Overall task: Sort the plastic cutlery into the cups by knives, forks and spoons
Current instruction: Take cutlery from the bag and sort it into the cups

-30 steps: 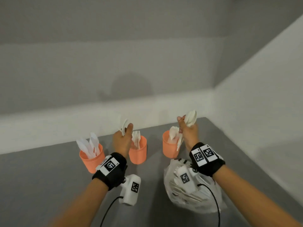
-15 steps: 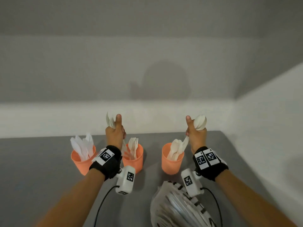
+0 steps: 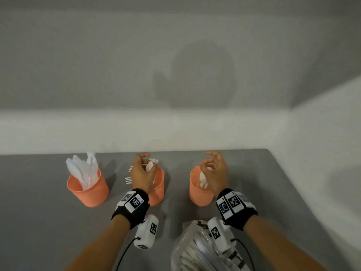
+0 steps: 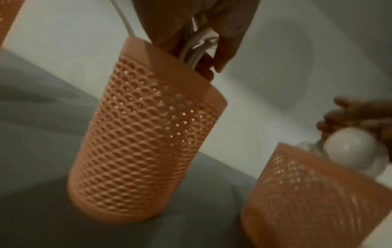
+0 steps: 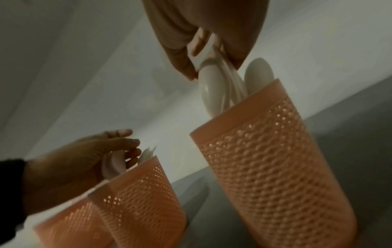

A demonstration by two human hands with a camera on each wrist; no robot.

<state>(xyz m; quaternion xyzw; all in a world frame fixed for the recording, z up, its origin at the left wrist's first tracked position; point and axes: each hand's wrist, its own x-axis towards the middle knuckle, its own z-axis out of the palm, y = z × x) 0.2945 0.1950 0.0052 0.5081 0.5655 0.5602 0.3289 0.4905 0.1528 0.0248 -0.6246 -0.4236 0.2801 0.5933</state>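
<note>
Three orange mesh cups stand in a row on the grey table. The left cup holds white knives. My left hand is over the middle cup and pinches a few white forks, their handles going down into that cup; more fork tines stick out left of the hand. My right hand is over the right cup. Its thumb and fingers pinch white spoons, which are partly inside that cup.
A clear plastic bag with more white cutlery lies at the near edge under my right forearm. A white wall runs close behind the cups and along the right side of the table.
Both hands have come down from raised positions onto the middle and right cups. The forks and spoons they held upright are now lowered into those cups.
</note>
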